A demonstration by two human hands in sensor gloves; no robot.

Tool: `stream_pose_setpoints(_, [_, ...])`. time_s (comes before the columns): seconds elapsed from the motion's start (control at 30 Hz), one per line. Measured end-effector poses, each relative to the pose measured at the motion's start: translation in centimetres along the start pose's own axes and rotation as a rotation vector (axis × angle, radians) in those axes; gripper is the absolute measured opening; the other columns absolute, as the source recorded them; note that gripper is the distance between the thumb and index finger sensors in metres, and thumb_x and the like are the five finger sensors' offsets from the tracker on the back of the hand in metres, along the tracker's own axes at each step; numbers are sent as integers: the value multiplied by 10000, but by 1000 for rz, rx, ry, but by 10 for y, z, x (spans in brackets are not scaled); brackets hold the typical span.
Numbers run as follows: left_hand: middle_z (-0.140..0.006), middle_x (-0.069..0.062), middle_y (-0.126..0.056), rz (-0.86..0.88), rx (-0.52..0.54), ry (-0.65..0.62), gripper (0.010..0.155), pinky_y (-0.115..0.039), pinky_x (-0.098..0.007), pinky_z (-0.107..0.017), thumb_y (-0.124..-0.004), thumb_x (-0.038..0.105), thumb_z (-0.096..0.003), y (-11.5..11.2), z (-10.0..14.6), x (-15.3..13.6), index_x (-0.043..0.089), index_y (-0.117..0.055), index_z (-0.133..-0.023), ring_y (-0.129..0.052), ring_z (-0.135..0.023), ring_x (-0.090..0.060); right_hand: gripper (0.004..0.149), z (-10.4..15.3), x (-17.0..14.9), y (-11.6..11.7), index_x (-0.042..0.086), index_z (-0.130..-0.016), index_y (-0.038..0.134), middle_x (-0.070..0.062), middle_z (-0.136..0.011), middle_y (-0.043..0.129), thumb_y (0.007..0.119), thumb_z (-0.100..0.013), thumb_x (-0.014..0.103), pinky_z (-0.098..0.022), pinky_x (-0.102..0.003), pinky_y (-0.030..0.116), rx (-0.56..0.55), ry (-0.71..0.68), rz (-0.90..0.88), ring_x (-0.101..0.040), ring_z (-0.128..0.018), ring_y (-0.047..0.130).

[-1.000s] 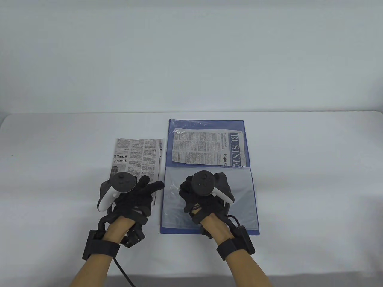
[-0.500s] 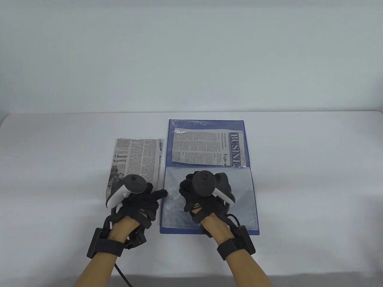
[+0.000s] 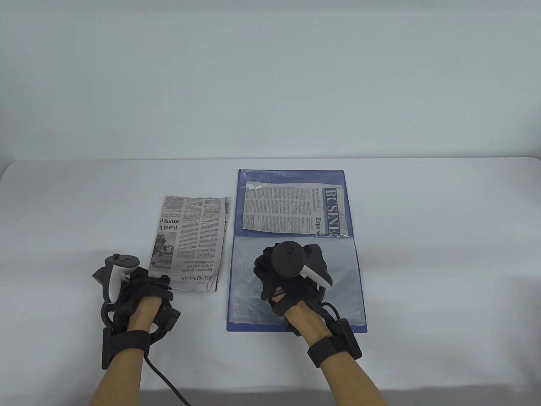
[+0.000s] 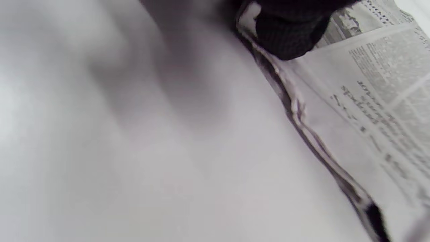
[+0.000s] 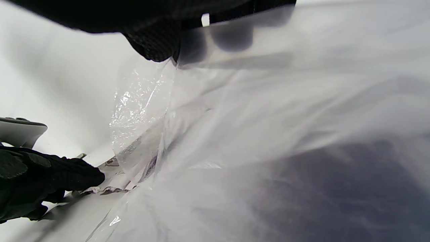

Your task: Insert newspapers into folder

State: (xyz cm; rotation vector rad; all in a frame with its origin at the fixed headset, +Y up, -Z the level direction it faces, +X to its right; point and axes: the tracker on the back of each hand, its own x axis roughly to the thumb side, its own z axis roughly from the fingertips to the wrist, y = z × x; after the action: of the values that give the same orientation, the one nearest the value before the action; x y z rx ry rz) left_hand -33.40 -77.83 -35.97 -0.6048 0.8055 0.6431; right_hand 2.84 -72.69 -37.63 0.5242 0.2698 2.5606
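Observation:
A loose folded newspaper (image 3: 190, 237) lies on the table left of the open blue folder (image 3: 360, 287). The folder's far half holds another newspaper (image 3: 291, 207) under plastic. My left hand (image 3: 160, 285) is at the loose newspaper's near left corner. In the left wrist view one fingertip (image 4: 285, 37) rests on the paper (image 4: 369, 84) by its edge; whether the hand grips it I cannot tell. My right hand (image 3: 263, 266) is over the folder's near half and pinches the clear sleeve (image 5: 268, 117), holding its edge lifted. In the right wrist view, its thumb (image 5: 154, 43) is in front of the plastic, its fingers behind.
The white table (image 3: 444, 237) stretches on both sides of the folder. A pale wall stands behind it. A cable (image 3: 165, 380) trails from my left wrist toward the near edge.
My left hand has moved left and toward me, from the newspaper's near right part beside the folder to its near left corner. The newspaper's near end now shows. My right hand has stayed.

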Motion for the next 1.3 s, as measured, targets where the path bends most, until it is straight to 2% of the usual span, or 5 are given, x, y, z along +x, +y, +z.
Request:
stream_pose_setpoints(0.3, [-1249,50,-437,11,282,-25,406,-317,-556,-936,-700,477,-651,20,23,2,329,-598,-1014,-373,-1217,-298,359,1,-2,-2,123,-906,727,-219,-1040,525,761,-597,302,-641,-742,338,1,0,-5,-480,-983,441])
stream_pose_setpoints(0.5, [-1227,71,-521,-46,438,-101,421,-321,-569,-936,-703,435,-663,24,43,14,323,-529,-1030,-476,-1203,-272,358,0,-2,-1,123,-905,727,-217,-1040,526,761,-596,300,-640,-743,338,2,1,1,-479,-982,444])
stream_pose_setpoints(0.6, [-1186,88,-589,162,427,-245,447,-431,-524,-945,-679,385,-666,31,51,11,341,-459,-1053,-639,-1153,-234,359,0,0,-3,121,-906,726,-221,-1040,523,761,-596,298,-641,-743,338,-8,-2,-9,-479,-982,445])
stream_pose_setpoints(0.73, [-1050,109,-765,485,368,-382,467,-732,-373,-828,-671,337,-664,43,56,-2,429,-466,-1073,-1009,-778,-111,357,1,0,-4,122,-906,724,-218,-1040,525,759,-596,297,-642,-742,339,-14,-5,-16,-477,-982,449])
stream_pose_setpoints(1.3, [-1033,8,-794,704,-11,-307,449,-855,-343,-661,-638,315,-655,101,54,-51,420,-626,-1091,-1047,-475,-69,358,0,-2,-6,120,-907,722,-221,-1038,524,758,-597,296,-640,-743,339,-27,3,-43,-477,-979,455])
